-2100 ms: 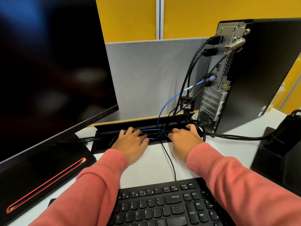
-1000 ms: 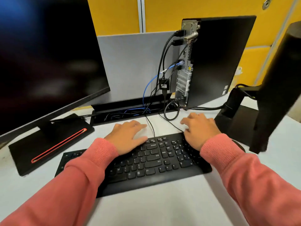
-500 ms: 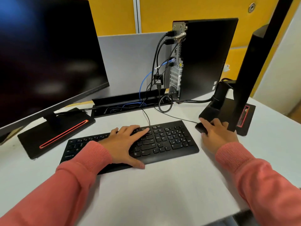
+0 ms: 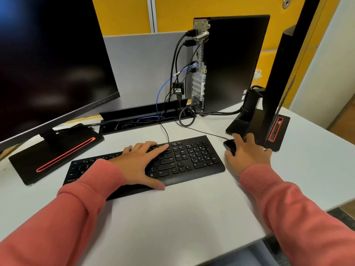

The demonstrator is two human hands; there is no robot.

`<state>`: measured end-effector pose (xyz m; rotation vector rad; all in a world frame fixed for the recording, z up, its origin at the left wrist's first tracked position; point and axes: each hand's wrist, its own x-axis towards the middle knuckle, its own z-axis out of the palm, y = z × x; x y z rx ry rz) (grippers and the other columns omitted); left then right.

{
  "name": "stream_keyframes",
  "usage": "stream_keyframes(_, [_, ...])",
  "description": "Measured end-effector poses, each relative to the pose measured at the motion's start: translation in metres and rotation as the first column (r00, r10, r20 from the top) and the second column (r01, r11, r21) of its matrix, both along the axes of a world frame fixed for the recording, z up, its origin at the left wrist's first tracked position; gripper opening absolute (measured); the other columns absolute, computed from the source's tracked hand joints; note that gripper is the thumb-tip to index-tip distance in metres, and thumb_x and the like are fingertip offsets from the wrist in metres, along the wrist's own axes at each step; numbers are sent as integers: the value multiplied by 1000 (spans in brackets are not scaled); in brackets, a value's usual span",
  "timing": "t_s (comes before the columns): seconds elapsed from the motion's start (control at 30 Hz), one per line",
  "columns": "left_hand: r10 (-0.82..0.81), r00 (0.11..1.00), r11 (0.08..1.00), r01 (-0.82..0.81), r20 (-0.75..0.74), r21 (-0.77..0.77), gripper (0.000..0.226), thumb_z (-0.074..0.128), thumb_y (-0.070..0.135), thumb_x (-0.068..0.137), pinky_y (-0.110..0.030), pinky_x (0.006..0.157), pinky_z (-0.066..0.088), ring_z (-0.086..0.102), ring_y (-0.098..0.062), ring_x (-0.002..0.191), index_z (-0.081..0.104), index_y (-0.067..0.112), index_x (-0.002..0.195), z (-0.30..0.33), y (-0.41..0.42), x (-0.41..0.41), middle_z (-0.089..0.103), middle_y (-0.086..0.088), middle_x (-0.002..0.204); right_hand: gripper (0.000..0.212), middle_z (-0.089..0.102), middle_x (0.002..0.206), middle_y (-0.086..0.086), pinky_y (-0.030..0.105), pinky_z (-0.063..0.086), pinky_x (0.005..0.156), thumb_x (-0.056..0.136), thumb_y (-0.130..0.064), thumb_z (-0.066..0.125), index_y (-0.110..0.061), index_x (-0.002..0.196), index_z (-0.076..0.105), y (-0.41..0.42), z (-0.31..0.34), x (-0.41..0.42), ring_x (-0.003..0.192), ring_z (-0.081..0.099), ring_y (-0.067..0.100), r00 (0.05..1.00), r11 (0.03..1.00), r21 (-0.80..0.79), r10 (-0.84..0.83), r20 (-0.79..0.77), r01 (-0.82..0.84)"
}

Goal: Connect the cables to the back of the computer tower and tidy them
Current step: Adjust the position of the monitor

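I see the left hand [image 4: 143, 162] lying flat on the keyboard [image 4: 184, 158], fingers spread and open, thumb at the kbd's near edge, gripping nothing. The right hand [image 4: 247, 152] is cupped over the mouse [image 4: 230, 145] just right of the kbd, fingers draped on it; it looks like a loose hold, though only the mouse's left end shows. The computer tower [image 4: 232, 60] stands upright at the far edge of the desk [image 4: 182, 214], back panel facing left. Black cables [image 4: 175, 54] are plugged in near the top of that panel and a blue cable [image 4: 160, 91] lower down (ethernet, by the look of the plug). They drop into the cable tray [image 4: 142, 114] along the far edge, w/ one black loop lying on the desk beside the tower's base. A thin kbd lead runs from the tray to the kbd's far edge. One monitor [image 4: 51, 60] sits far left, a second monitor [image 4: 278, 77] far right, next to the right hand.
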<state>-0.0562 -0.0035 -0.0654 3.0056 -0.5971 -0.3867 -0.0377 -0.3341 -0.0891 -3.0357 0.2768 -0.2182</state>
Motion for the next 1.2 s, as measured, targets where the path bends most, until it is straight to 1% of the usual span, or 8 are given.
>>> stream_keyframes(0.2, [26,953,882,121,303,-455,69,38,81,87,-43,112,39,47,-9,130,39,45,146,42,-79,1,45,19,140,66,49,141,8,38,40,104,89,-49,66,-33,148,40,-27,-3,-6,128,49,32,995,831,552,21,100,-73])
stream_keyframes(0.37, [22,871,717,329,491,-615,52,61,75,82,-37,72,55,60,-10,82,53,28,104,112,-196,-10,59,13,90,36,73,88,6,29,55,75,79,11,49,-8,101,71,-50,15,0,90,66,26,935,248,954,-266,233,-167])
stream_keyframes(0.47, [4,767,819,366,642,-442,50,61,70,87,-35,63,50,56,-14,75,39,27,100,128,-223,-6,51,14,83,38,71,76,4,29,55,77,85,6,35,-7,99,67,-56,40,-7,87,66,26,953,-311,922,-261,151,-232])
stream_keyframes(0.53, [10,744,835,362,668,-415,42,59,64,91,-36,59,48,55,-18,71,38,29,101,125,-223,5,48,13,78,25,70,77,3,38,53,84,94,-14,42,-13,92,67,-57,46,-11,92,69,27,969,-492,846,-221,106,-205])
stream_keyframes(0.63, [8,781,805,365,624,-467,36,59,54,94,-38,52,46,50,-22,58,42,22,100,119,-212,17,45,9,63,26,67,68,-2,32,48,70,101,-31,48,-20,79,56,-51,46,-4,72,70,16,980,-582,797,-193,54,-159])
stream_keyframes(0.8, [32,849,757,325,528,-568,28,58,40,98,-39,52,47,53,-22,53,49,13,103,120,-178,37,57,0,60,18,74,87,5,34,50,80,100,-25,53,-17,88,63,-28,56,17,95,70,23,995,-585,810,-98,-22,-40])
stream_keyframes(1.03, [3,933,761,231,360,-606,42,50,40,102,-47,76,61,71,-14,69,49,14,134,125,-127,81,75,-7,104,25,75,109,18,36,58,77,105,-26,48,-10,119,63,-9,60,51,96,75,30,997,-505,863,-73,-35,-7])
stream_keyframes(1.2, [29,955,747,176,297,-640,30,49,27,107,-35,73,61,72,-12,72,49,18,136,129,-104,104,76,-7,100,36,72,116,21,42,58,80,106,-32,45,-12,135,54,0,66,72,97,74,37,999,-550,835,-24,-43,23])
